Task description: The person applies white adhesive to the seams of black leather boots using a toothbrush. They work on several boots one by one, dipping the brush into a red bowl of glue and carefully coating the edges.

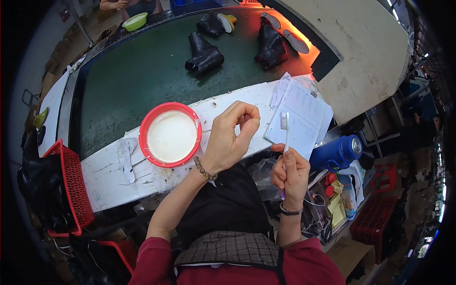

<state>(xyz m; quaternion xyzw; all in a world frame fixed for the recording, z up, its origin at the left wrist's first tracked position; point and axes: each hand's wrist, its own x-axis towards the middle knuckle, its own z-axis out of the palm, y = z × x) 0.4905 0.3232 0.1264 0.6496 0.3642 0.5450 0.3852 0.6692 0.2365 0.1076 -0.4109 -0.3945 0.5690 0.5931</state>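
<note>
In the head view, the right hand point(290, 173) grasps one toothbrush point(287, 137), bristles up, its white-and-purple handle partly hidden by the fingers. The left hand point(232, 135), to its left and farther forward, has its fingers curled in, the thumb close to the forefinger; I cannot tell whether anything is pinched there. Each wrist wears one bracelet.

Behind the toothbrush's head, just beyond the right hand, an open notebook point(297, 114) carries handwriting too small to read. One blue bottle point(335, 154) lies just right of that hand, its lower end hidden. Near the left hand, on its left, stands one red bowl point(144, 135) of white liquid point(171, 135).

Well beyond both hands, three black boots point(205, 58) lie on a green surface point(137, 90); with them are two pale soles point(295, 42) and one yellow-and-white piece point(227, 22), partly behind a boot. Far beyond and left of the left hand, another person point(140, 6) is cut off by the upper edge, near one green bowl point(135, 22).
</note>
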